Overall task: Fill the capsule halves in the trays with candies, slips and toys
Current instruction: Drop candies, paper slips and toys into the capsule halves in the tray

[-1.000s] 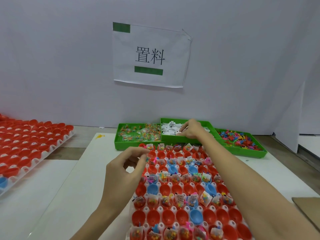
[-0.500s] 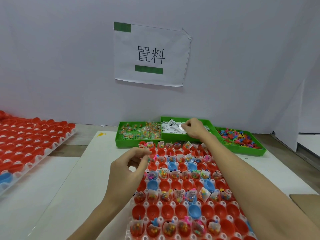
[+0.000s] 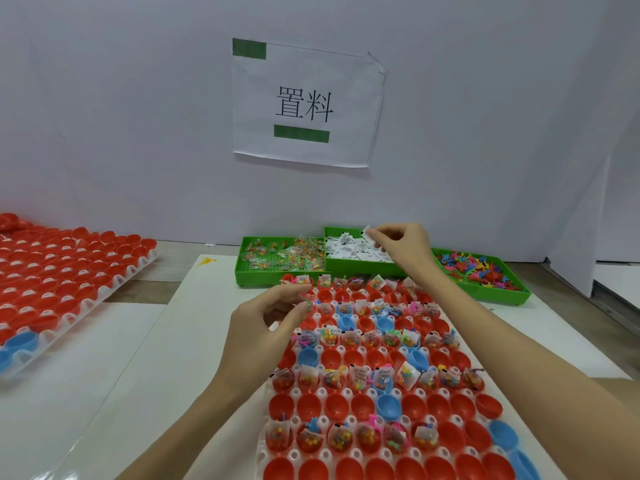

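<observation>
i can't see the near end of the capsule tray (image 3: 294,455); it runs off the bottom edge of the view, and my right forearm covers part of its right side. the second tray (image 3: 104,289) of red halves at the left edge of the worktop (image 3: 145,375) is cut off on the left too. the print on the slips is too small for me to read, and the toys in the right green bin (image 3: 512,296) blur into a heap of colours.

my left hand (image 3: 263,327) hovers over the far left corner of the capsule tray, thumb and fingers curled and pinching a small clear candy packet (image 3: 307,300) above the red halves. my right hand (image 3: 401,247) is over the middle green bin (image 3: 363,268) at the far edge of the worktop, fingers curled, pinching a white slip (image 3: 366,231) lifted clear of the pile of slips (image 3: 353,252). the left green bin (image 3: 277,275) beside it holds candy packets.

in the capsule tray, alternate rows of red and blue halves carry packets, slips and toys, and the rows between them sit bare.

against half a second ago, my right hand has risen from the pile with the slip now held up in the air, and my left hand has shifted slightly toward the tray's far corner with the packet. the bins and trays have not moved.
</observation>
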{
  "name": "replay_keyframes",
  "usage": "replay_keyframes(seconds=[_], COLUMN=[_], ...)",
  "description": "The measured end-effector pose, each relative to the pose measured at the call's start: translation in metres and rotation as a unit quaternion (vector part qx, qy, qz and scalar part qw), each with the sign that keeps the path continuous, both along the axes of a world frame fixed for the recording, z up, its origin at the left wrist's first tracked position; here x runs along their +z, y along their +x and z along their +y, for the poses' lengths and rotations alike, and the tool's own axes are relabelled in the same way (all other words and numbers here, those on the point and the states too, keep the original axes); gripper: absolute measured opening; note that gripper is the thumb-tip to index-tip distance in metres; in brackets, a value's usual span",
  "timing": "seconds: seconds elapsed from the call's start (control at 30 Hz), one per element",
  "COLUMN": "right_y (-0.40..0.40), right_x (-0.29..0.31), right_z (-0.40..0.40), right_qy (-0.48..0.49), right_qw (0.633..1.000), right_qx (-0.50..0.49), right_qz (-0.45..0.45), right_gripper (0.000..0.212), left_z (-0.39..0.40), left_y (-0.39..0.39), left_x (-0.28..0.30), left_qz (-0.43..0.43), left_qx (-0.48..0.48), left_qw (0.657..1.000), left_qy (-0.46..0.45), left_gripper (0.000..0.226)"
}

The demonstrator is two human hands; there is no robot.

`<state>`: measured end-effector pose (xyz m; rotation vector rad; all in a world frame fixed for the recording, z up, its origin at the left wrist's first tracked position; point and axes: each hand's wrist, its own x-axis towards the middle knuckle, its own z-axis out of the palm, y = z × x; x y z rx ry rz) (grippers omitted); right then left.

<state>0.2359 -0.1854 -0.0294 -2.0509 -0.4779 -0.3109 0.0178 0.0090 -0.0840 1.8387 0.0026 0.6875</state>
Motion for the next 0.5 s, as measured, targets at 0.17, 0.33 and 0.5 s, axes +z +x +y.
replay_keyframes(seconds=[0.17, 0.33, 0.5], right_y=[-0.075, -0.142, -0.169], right_x=[0.006, -0.007, -0.02], right_z=[-0.019, -0.033, -0.035], right_qy=[-0.013, -0.049, -0.061], right_qw=[0.991, 0.982, 0.986], right_qx=[0.128, 0.178, 0.157], right_qz=[0.042, 0.027, -0.022], right_gripper=[0.013, 0.012, 0.012], left_z=[-0.005, -0.013, -0.02], left_y=[-0.003, -0.008, -0.01], left_x=[0.004, 0.008, 0.006], left_qz=[0.005, 0.005, 0.001], left_qx=[-0.045, -0.119, -0.146], left_qw=[0.999, 0.992, 0.989], left_qy=[-0.03, -0.037, 0.001], left_gripper=[0.037, 0.018, 0.011])
